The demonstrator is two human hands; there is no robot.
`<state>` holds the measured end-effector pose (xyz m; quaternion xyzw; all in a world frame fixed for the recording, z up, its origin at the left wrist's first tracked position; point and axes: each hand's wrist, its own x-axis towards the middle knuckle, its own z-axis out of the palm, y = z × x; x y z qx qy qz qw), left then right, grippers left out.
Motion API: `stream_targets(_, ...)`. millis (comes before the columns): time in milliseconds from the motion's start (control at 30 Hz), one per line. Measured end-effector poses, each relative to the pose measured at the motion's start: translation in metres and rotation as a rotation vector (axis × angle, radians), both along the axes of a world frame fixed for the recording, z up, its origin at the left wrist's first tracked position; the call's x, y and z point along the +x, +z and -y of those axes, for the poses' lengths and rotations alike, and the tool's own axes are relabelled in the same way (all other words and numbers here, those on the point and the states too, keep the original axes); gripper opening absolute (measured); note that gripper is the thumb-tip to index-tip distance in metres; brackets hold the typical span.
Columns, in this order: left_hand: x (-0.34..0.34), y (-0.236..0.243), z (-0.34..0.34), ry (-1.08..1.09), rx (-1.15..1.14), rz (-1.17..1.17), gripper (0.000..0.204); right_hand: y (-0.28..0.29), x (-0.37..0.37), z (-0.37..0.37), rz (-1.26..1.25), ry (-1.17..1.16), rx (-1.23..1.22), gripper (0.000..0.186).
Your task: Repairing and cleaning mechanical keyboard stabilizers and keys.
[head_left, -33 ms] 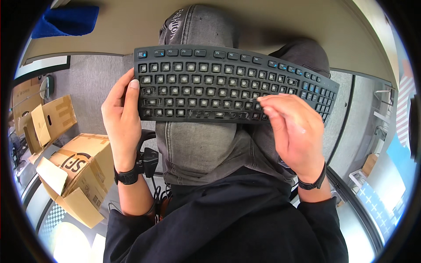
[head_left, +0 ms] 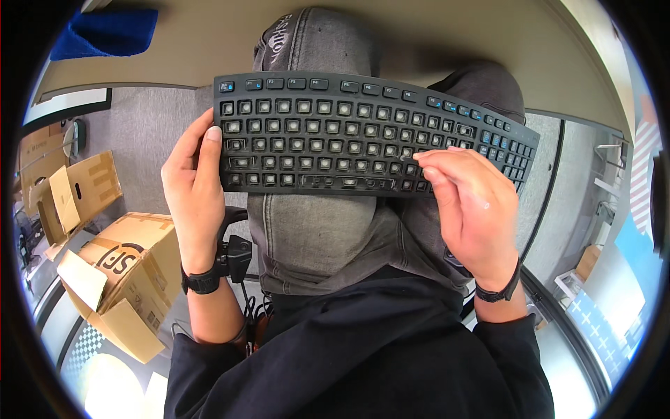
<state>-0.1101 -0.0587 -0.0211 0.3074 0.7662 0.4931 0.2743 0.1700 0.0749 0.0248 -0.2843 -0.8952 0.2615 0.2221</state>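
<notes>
White legends, some with blue symbols, mark the top-row keys [head_left: 318, 84] of the black keyboard [head_left: 300, 135] towards 12 o'clock; those at 2 o'clock are too small to read. White lettering crosses the grey trouser leg [head_left: 328, 49] near 11 o'clock. A bold dark logo stands on the cardboard box [head_left: 155, 241] between 8 and 9 o'clock.

Lap: both thighs in faded grey denim trousers [head_left: 314, 234], knees apart.
Across the lap: a black curved computer keyboard [head_left: 359, 129], long side crosswise, spanning both thighs; whether it touches the denim along its whole length cannot be told.
Floor: grey, streaked surface [head_left: 143, 150], showing to either side of the legs.
Floor, left: two cardboard cartons [head_left: 146, 279] with flaps raised, one behind the other.
</notes>
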Motion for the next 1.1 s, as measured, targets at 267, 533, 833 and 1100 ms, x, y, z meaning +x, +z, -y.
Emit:
stream_targets(267,0.001,0.001,-0.001,-0.007,0.0,-0.006,0.032,0.005,-0.005,0.001,0.065,-0.016,0.134,0.019)
stream_targets(533,0.003,0.0,-0.001,-0.01,0.011,-0.008,0.032,0.01,-0.014,-0.006,0.074,-0.02,0.073,0.011)
stream_targets(833,0.002,0.001,0.0,-0.02,0.01,-0.046,0.031,0.016,-0.022,-0.011,0.114,0.022,0.052,0.01)
stream_targets(1100,0.0,0.002,0.001,-0.041,-0.055,-0.041,0.034,0.017,-0.024,-0.018,0.17,0.051,-0.014,0.009)
